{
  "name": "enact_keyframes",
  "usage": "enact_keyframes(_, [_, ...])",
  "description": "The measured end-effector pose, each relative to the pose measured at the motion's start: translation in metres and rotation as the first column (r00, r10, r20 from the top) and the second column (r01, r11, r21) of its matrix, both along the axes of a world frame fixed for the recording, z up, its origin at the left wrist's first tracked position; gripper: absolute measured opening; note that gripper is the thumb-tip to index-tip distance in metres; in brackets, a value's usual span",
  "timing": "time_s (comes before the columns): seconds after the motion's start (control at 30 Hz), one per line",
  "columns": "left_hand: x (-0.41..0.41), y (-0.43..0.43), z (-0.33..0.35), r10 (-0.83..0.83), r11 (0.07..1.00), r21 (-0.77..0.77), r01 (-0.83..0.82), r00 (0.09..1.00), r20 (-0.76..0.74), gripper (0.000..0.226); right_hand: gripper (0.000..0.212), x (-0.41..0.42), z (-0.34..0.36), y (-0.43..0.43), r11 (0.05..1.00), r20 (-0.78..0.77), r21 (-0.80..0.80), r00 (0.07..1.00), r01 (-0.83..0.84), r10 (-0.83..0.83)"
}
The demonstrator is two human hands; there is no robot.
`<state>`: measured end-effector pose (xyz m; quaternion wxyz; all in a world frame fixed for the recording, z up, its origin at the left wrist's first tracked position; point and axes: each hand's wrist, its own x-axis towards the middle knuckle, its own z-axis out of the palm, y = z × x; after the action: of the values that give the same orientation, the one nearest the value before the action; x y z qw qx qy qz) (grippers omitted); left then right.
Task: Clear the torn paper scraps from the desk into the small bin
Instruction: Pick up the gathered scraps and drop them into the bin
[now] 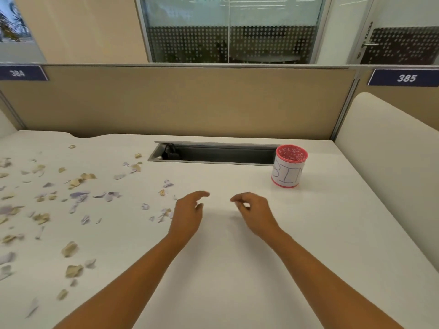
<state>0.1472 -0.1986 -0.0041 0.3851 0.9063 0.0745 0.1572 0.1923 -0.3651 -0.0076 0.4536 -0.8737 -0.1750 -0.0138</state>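
Several torn paper scraps [78,195], tan and pale lilac, lie scattered over the left half of the white desk [308,233]. A small pink mesh bin [288,169] with a white label reading "BIN" stands upright at the back right. My left hand [187,212] hovers over the desk's middle with relaxed fingers, just right of the nearest scraps [164,213], and holds nothing. My right hand [255,212] is beside it, fingers loosely curled, with nothing visible in it. The bin is beyond and to the right of my right hand.
An open cable tray slot [213,154] is sunk into the desk at the back, just left of the bin. A tan partition panel [190,100] closes the far edge. A white side panel [392,157] bounds the right.
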Motion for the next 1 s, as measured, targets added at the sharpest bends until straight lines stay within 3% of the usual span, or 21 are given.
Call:
enact_keyframes(0.2, [-0.034,0.077,-0.009,0.187,0.982,0.011,-0.187,0.982,-0.006,0.041,0.026,-0.019,-0.008,0.051,0.966,-0.121,-0.146,0.973,-0.212,0.195])
enact_keyframes(0.33, [-0.039,0.118,-0.01,0.134,0.985,0.144,-0.099,0.958,-0.253,0.049,0.032,-0.028,-0.009,0.082,0.916,-0.159,-0.248,0.946,-0.315,0.282])
enact_keyframes(0.4, [-0.038,0.129,-0.011,0.067,0.99,0.139,-0.012,0.913,-0.402,0.062,0.033,-0.031,-0.006,0.098,0.885,-0.15,-0.284,0.929,-0.369,0.339])
enact_keyframes(0.47, [-0.035,0.134,-0.013,0.039,0.992,0.125,0.021,0.891,-0.453,0.07,0.035,-0.032,-0.003,0.114,0.843,-0.136,-0.341,0.909,-0.416,0.394])
enact_keyframes(0.73, [-0.029,0.138,-0.026,-0.016,0.969,0.223,0.11,0.923,-0.383,0.054,0.053,-0.022,-0.004,0.165,0.744,-0.205,-0.511,0.901,-0.431,0.381])
enact_keyframes(0.87, [-0.032,0.137,-0.033,0.025,0.931,0.351,0.105,0.937,-0.348,0.043,0.049,-0.027,-0.017,0.171,0.678,-0.157,-0.594,0.889,-0.433,0.43])
enact_keyframes(1.0, [-0.032,0.133,-0.037,0.069,0.895,0.44,0.072,0.953,-0.296,0.038,0.03,-0.036,-0.019,0.161,0.77,-0.055,-0.521,0.915,-0.368,0.4])
